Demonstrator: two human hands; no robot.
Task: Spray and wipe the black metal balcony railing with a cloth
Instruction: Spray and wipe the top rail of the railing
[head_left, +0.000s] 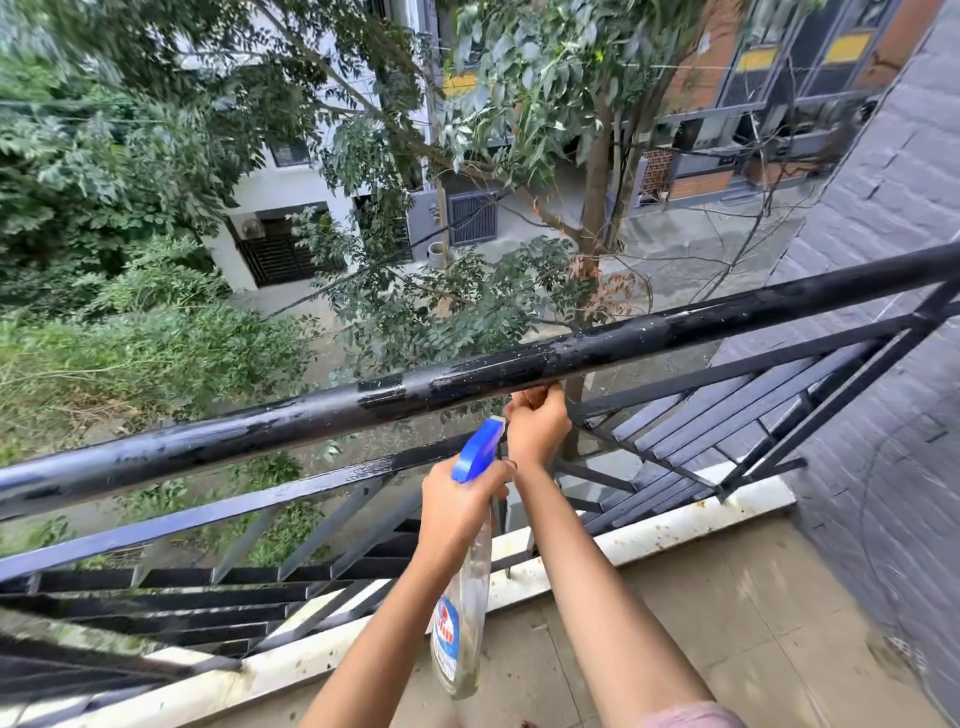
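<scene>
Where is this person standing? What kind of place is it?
Most likely an upstairs balcony: a black railing edges the floor, and beyond it you look down on a tree and a street.

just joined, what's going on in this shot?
A person is working on the black railing of a balcony. The left hand grips a clear spray bottle by its blue trigger head. The right hand is raised with curled fingers at the underside of the top rail; no cloth is plainly visible in it. The top rail looks wet and streaked along its middle, so some spray seems to be on it already.
</scene>
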